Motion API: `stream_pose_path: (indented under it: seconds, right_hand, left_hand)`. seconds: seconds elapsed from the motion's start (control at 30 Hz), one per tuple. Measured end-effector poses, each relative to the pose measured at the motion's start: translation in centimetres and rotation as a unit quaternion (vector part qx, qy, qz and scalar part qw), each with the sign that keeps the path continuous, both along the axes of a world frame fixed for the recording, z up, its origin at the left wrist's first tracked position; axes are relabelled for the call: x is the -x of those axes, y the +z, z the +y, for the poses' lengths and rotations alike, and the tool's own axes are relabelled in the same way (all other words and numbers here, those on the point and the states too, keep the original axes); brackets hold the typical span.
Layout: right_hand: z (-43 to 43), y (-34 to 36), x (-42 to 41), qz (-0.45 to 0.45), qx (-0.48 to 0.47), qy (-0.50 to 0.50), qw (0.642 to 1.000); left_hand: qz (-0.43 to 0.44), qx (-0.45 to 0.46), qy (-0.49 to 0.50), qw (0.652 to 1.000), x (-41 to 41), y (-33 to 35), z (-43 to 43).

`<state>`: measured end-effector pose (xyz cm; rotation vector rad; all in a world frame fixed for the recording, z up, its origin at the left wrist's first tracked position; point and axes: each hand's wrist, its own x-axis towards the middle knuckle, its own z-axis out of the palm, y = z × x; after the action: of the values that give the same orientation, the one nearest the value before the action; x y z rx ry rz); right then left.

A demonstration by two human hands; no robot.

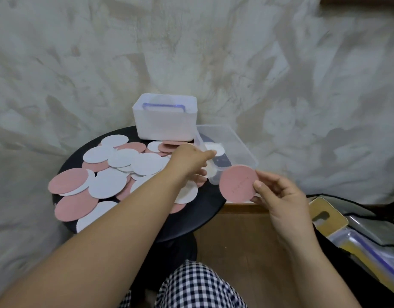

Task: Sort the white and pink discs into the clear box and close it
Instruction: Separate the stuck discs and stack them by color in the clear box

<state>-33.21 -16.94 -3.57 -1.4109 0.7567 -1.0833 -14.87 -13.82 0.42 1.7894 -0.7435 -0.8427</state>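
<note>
I'd lay the pink disc [238, 183] pinched in my right hand [278, 194] flat inside the clear box [244, 144]; left hand [189, 161] grip unclear.

Sorting discs into the clear box [241, 145]
The right hand [278, 196] is pinching a pink disc [237, 183] beside it — the left hand [189, 159] is reaching across the scattered pile [125, 165] to its rim.

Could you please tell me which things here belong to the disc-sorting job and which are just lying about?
Job in hand: pink disc pinched by the right hand; left hand at the clear box; loose white and pink discs on the black table.
Lying about: white box behind; bag of packets on the right.
</note>
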Motion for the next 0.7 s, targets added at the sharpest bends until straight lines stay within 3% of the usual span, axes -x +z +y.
stream_pose_path:
  seconds: [0.13, 0.37, 0.5, 0.7]
  right_hand:
    - [-0.4, 0.6, 0.6, -0.022, -0.005, -0.004, 1.0]
    - [0.1, 6.0, -0.2, 0.009, 0.074, 0.074, 0.994]
    - [1.3, 8.8, -3.2, 0.133, 0.155, 0.174, 0.963]
    - [3.5, 10.0, -8.1, 0.347, 0.272, 0.235, 0.866]
  left_hand:
    - [0.045, 0.03, 0.021, 0.998, -0.4, -0.3, 1.5]
    - [-0.033, 0.115, 0.079, 0.99, -0.4, 0.1, 8.2]
    - [-0.084, 0.138, 0.108, 0.981, -0.2, 0.4, 11.7]
    - [-0.109, 0.138, 0.111, 0.978, -0.7, 0.1, 15.1]
